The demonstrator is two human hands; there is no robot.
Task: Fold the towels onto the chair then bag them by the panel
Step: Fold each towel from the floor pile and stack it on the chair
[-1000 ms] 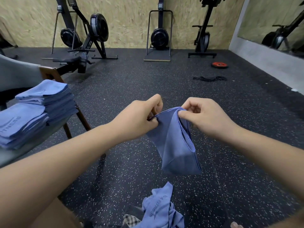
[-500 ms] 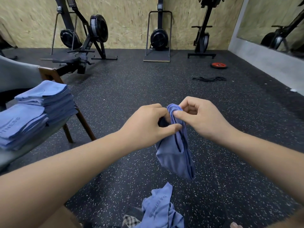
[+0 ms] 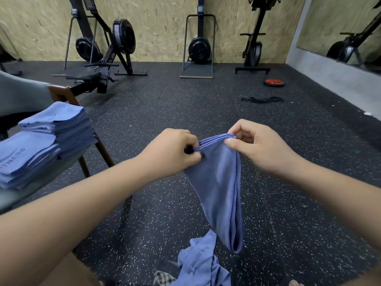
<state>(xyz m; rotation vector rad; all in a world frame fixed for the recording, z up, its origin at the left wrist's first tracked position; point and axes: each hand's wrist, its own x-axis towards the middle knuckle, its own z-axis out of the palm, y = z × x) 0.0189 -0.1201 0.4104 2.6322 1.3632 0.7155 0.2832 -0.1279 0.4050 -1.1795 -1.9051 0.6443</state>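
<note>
step: folding | left hand and right hand each pinch the folded towel by its top edge so layers hang aligned | folded stacks wait on chair

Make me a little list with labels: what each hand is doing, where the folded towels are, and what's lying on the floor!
Held towel: blue, doubled over, hanging in the air
Left hand: pinches its top edge
Right hand: pinches the same edge, other end
Folded towels: two blue stacks on the chair
Loose towels: crumpled blue heap below the hands
Floor: red weight plate, black bands
</note>
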